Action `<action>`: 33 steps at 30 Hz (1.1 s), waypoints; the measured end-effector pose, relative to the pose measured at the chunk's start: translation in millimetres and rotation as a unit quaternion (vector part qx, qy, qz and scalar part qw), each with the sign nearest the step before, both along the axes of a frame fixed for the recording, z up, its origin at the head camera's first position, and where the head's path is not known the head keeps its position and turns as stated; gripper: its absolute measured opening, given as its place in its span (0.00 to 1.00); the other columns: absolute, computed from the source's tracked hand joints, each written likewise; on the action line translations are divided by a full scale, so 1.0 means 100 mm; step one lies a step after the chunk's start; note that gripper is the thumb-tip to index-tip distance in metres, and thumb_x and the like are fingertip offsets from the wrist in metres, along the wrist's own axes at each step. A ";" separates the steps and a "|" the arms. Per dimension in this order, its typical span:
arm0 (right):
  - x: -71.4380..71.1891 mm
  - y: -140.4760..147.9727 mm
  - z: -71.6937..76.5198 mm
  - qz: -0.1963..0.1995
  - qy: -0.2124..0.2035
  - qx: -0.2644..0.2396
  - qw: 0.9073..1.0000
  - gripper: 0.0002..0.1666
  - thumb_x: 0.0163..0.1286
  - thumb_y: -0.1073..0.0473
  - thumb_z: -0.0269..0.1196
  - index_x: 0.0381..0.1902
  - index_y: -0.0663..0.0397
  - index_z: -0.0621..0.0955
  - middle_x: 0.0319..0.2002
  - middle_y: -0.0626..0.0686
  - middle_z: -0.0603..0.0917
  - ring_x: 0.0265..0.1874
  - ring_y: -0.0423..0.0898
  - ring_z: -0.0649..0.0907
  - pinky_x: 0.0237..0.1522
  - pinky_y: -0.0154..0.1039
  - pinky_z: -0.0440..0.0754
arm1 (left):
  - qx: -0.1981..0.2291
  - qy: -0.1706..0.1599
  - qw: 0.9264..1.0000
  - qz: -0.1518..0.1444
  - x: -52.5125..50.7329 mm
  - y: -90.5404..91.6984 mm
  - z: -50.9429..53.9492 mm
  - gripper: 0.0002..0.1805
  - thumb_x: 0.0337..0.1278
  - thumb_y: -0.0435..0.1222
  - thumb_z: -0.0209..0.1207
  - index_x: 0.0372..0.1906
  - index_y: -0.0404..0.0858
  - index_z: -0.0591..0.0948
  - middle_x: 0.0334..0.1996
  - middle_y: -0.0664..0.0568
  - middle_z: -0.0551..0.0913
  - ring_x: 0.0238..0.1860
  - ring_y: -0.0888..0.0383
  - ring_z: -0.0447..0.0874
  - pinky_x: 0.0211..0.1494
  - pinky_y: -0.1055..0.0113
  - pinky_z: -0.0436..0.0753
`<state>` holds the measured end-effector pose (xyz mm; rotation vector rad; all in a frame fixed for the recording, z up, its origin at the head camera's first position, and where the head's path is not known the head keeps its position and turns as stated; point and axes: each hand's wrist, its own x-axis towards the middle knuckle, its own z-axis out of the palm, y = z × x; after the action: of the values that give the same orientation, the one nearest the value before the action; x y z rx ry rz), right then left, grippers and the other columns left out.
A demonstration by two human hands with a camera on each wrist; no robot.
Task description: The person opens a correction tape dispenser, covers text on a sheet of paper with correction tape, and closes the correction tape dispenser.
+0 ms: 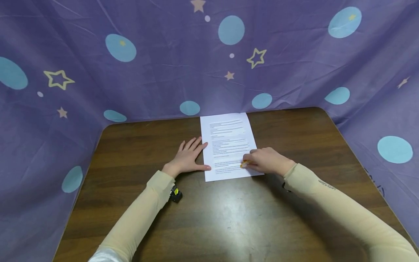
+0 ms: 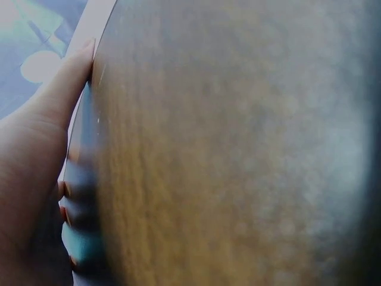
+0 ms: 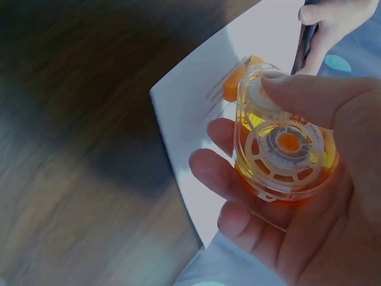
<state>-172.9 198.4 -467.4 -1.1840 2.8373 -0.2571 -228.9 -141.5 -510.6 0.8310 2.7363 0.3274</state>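
A printed sheet of paper (image 1: 229,145) lies on the wooden table, its far edge near the curtain. My right hand (image 1: 266,160) grips an orange and clear correction tape dispenser (image 3: 286,143), the thumb on its top side and fingers curled beneath. The dispenser's orange tip (image 3: 235,82) is at the lower printed lines, near the sheet's right side; whether it touches the paper I cannot tell. With fingers spread, my left hand (image 1: 186,158) rests flat at the sheet's left edge, thumb and a fingertip on the paper. In the left wrist view, the thumb (image 2: 65,83) shows beside the paper's edge.
The brown wooden table (image 1: 137,145) extends around the sheet to both sides and toward me. A purple curtain (image 1: 163,72) with stars and blue spots encloses the table's back and sides. A small black wrist camera (image 1: 176,195) sits at my left wrist.
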 end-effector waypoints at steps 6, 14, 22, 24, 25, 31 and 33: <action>0.00 -0.14 -0.01 0.022 0.017 0.001 1.000 0.07 0.68 0.55 0.72 0.36 0.46 0.83 0.26 0.46 0.80 0.24 0.46 0.81 0.24 0.47 0.79 | 0.001 0.002 1.000 -0.001 0.01 -0.01 -0.01 0.60 0.56 0.71 0.63 0.85 0.48 0.53 0.85 0.45 0.42 0.84 0.42 0.38 0.80 0.34 0.39; -0.03 -0.29 0.00 0.029 0.020 0.001 0.999 0.08 0.69 0.54 0.72 0.34 0.45 0.81 0.25 0.46 0.79 0.22 0.46 0.79 0.22 0.47 0.78 | 0.002 0.009 1.000 -0.004 0.00 -0.01 -0.02 0.60 0.56 0.70 0.64 0.85 0.47 0.53 0.85 0.44 0.43 0.84 0.42 0.39 0.80 0.34 0.40; -0.05 -0.48 0.01 0.039 0.007 0.009 0.999 0.08 0.72 0.52 0.70 0.36 0.46 0.82 0.26 0.46 0.81 0.23 0.45 0.81 0.23 0.47 0.78 | 0.000 0.008 1.000 -0.004 0.01 -0.01 -0.03 0.60 0.56 0.70 0.64 0.85 0.48 0.53 0.85 0.45 0.42 0.84 0.42 0.38 0.80 0.34 0.40; -0.05 -0.52 0.02 0.041 0.002 0.012 0.999 0.08 0.72 0.52 0.70 0.37 0.46 0.82 0.27 0.47 0.82 0.24 0.45 0.82 0.24 0.47 0.79 | -0.002 0.008 1.000 -0.005 0.01 -0.01 -0.03 0.59 0.56 0.70 0.64 0.86 0.48 0.53 0.85 0.45 0.42 0.84 0.42 0.38 0.80 0.34 0.40; -0.05 -0.54 0.02 0.042 0.000 0.014 0.999 0.07 0.72 0.53 0.70 0.38 0.47 0.82 0.27 0.47 0.82 0.24 0.45 0.82 0.24 0.47 0.79 | -0.002 0.009 1.000 -0.006 0.01 -0.01 -0.02 0.59 0.57 0.70 0.64 0.86 0.48 0.53 0.85 0.45 0.42 0.84 0.42 0.38 0.80 0.34 0.40; -0.05 -0.62 0.06 0.041 -0.003 0.023 0.999 0.07 0.71 0.55 0.70 0.37 0.47 0.82 0.27 0.48 0.82 0.22 0.46 0.81 0.23 0.47 0.79 | 0.000 0.004 1.000 -0.004 0.01 0.00 -0.02 0.59 0.57 0.69 0.64 0.86 0.48 0.52 0.85 0.45 0.42 0.84 0.42 0.38 0.80 0.34 0.39; -0.04 -0.64 0.07 0.039 0.004 0.027 0.999 0.07 0.70 0.55 0.71 0.36 0.47 0.82 0.26 0.48 0.81 0.23 0.47 0.81 0.23 0.48 0.79 | 0.001 0.003 1.000 -0.003 0.01 -0.01 -0.01 0.59 0.57 0.69 0.64 0.86 0.48 0.52 0.85 0.45 0.42 0.84 0.42 0.38 0.80 0.34 0.39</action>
<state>-176.5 134.1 -460.7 -1.2844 2.7776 -0.1707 -228.1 -142.4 -512.0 0.8417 2.7388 0.3259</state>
